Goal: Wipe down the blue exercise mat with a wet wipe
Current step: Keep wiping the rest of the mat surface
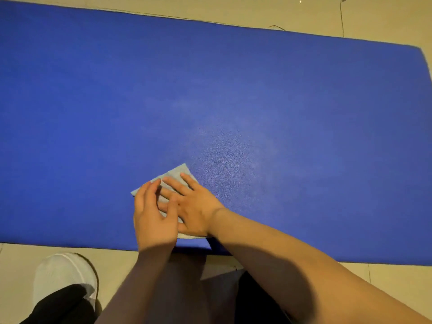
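Observation:
The blue exercise mat (210, 90) lies flat on the floor and fills most of the view. A pale folded wet wipe (177, 173) rests on the mat close to its near edge. My right hand (194, 206) lies flat on the wipe with straight, spread fingers pressing it down. My left hand (152, 216) sits at the wipe's left side, its fingers bent over the wipe's left corner and partly over my right fingers. Much of the wipe is hidden under both hands. A lighter sheen shows on the mat to the right of the wipe.
Beige tiled floor (397, 274) borders the mat at the near and far sides. My white slipper (63, 274) and dark trouser leg (67, 305) are at the lower left. A thin cable (341, 17) runs over the floor at the top right.

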Demonstrator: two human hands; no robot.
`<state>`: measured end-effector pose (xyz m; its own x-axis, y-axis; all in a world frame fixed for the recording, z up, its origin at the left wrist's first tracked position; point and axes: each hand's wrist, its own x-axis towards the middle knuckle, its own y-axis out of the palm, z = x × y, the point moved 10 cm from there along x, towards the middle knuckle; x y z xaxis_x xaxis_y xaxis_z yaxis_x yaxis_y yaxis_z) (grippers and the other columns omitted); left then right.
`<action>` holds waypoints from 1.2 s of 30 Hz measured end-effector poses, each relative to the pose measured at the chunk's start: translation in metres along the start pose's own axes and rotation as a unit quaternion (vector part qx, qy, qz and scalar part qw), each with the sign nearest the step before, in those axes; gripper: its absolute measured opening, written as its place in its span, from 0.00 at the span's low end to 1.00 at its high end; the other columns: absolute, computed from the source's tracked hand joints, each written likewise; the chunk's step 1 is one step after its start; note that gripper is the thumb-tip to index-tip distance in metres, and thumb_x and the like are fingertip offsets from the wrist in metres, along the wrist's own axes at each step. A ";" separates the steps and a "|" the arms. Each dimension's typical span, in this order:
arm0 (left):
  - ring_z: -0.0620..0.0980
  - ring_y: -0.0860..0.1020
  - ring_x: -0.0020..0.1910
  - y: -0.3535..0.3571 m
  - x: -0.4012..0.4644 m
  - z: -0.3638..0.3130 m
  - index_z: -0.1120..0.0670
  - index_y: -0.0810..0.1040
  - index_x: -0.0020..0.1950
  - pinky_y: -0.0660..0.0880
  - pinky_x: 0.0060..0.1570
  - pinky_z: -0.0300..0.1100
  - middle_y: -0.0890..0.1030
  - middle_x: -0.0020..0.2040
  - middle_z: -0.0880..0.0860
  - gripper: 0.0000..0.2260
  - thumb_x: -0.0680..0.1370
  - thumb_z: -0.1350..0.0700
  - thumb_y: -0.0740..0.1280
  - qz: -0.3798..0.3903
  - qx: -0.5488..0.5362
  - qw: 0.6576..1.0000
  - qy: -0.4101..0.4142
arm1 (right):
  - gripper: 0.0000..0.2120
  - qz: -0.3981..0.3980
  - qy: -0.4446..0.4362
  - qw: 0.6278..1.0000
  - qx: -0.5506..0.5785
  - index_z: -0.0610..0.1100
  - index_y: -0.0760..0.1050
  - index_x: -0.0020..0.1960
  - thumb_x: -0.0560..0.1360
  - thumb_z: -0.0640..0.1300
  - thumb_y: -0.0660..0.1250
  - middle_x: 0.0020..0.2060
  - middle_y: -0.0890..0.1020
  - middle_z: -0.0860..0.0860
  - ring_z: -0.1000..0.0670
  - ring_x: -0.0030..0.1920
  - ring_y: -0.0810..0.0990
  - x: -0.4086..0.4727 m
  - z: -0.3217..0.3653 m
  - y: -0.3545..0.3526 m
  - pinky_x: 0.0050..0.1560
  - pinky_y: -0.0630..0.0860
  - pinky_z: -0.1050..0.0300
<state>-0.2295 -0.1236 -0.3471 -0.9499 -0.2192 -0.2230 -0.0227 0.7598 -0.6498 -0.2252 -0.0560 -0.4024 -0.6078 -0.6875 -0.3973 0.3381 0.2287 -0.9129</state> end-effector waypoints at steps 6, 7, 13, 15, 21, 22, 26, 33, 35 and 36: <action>0.55 0.57 0.77 0.020 0.041 -0.018 0.56 0.68 0.74 0.43 0.76 0.55 0.63 0.76 0.56 0.21 0.81 0.55 0.64 -0.015 0.121 0.991 0.055 | 0.33 -0.117 0.363 0.913 0.146 0.50 0.56 0.79 0.80 0.67 0.43 0.77 0.59 0.44 0.42 0.77 0.54 -0.138 -0.158 0.049 0.71 0.54 0.36; 0.55 0.55 0.78 0.024 0.047 -0.017 0.55 0.67 0.74 0.40 0.75 0.55 0.62 0.76 0.56 0.22 0.81 0.55 0.63 -0.024 0.141 0.988 0.054 | 0.35 -0.112 0.424 0.885 0.158 0.51 0.52 0.79 0.79 0.68 0.41 0.78 0.56 0.44 0.41 0.78 0.53 -0.174 -0.180 0.061 0.73 0.53 0.36; 0.61 0.62 0.75 0.073 0.028 -0.001 0.57 0.68 0.74 0.55 0.70 0.64 0.63 0.76 0.60 0.25 0.81 0.47 0.53 -0.030 0.231 0.973 0.012 | 0.36 -0.070 0.578 0.787 0.205 0.56 0.33 0.76 0.72 0.70 0.33 0.79 0.40 0.47 0.43 0.78 0.37 -0.245 -0.214 0.082 0.76 0.39 0.38; 0.63 0.66 0.72 0.080 0.021 0.004 0.58 0.69 0.73 0.61 0.67 0.64 0.66 0.74 0.63 0.22 0.82 0.50 0.54 -0.049 0.277 0.960 0.019 | 0.37 -0.063 0.570 0.791 0.213 0.53 0.31 0.75 0.72 0.69 0.33 0.79 0.39 0.45 0.41 0.78 0.37 -0.213 -0.208 0.077 0.73 0.35 0.35; 0.62 0.63 0.73 0.082 0.024 0.002 0.59 0.67 0.73 0.58 0.68 0.64 0.65 0.75 0.62 0.24 0.79 0.50 0.53 -0.075 0.297 0.952 0.019 | 0.29 -0.133 0.246 0.957 0.074 0.49 0.69 0.74 0.78 0.59 0.48 0.74 0.67 0.44 0.36 0.73 0.65 -0.017 -0.145 -0.004 0.69 0.57 0.28; 0.62 0.62 0.73 0.084 0.023 0.003 0.60 0.67 0.73 0.57 0.68 0.63 0.64 0.75 0.62 0.23 0.80 0.51 0.53 -0.075 0.301 0.950 0.032 | 0.28 -0.126 0.180 0.974 0.049 0.51 0.69 0.73 0.78 0.58 0.47 0.74 0.68 0.46 0.39 0.74 0.65 0.013 -0.128 -0.019 0.69 0.59 0.29; 0.62 0.64 0.73 0.080 0.024 0.005 0.61 0.67 0.73 0.58 0.68 0.61 0.65 0.75 0.62 0.23 0.82 0.50 0.51 -0.097 0.308 0.946 0.028 | 0.26 -0.089 0.015 0.996 -0.026 0.54 0.55 0.79 0.81 0.57 0.44 0.79 0.55 0.51 0.45 0.79 0.52 0.053 -0.123 -0.027 0.76 0.44 0.41; 0.62 0.63 0.73 0.077 0.025 -0.006 0.59 0.67 0.73 0.58 0.67 0.63 0.66 0.74 0.62 0.23 0.80 0.50 0.54 -0.085 0.311 0.946 0.036 | 0.30 -0.185 0.364 0.906 0.110 0.48 0.60 0.77 0.80 0.61 0.48 0.77 0.61 0.44 0.42 0.77 0.58 -0.094 -0.263 0.020 0.73 0.50 0.41; 0.61 0.64 0.72 0.065 0.025 -0.005 0.58 0.69 0.70 0.59 0.67 0.64 0.68 0.73 0.62 0.23 0.79 0.49 0.55 -0.085 0.244 0.966 0.020 | 0.32 -0.160 0.441 0.873 0.132 0.49 0.55 0.79 0.80 0.63 0.44 0.78 0.56 0.44 0.43 0.78 0.53 -0.153 -0.291 0.041 0.74 0.49 0.40; 0.62 0.66 0.71 0.055 0.028 -0.008 0.59 0.71 0.68 0.61 0.66 0.65 0.70 0.71 0.63 0.23 0.78 0.48 0.55 -0.085 0.200 0.976 0.025 | 0.33 -0.141 0.482 0.852 0.149 0.50 0.52 0.79 0.79 0.64 0.42 0.79 0.53 0.44 0.44 0.78 0.50 -0.179 -0.300 0.051 0.75 0.47 0.39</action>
<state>-0.2600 -0.0829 -0.3833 -0.9569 -0.2847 -0.0580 -0.0676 0.4123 -0.9085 -0.3147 0.2851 -0.4060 -0.9543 0.2314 -0.1891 0.1605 -0.1371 -0.9775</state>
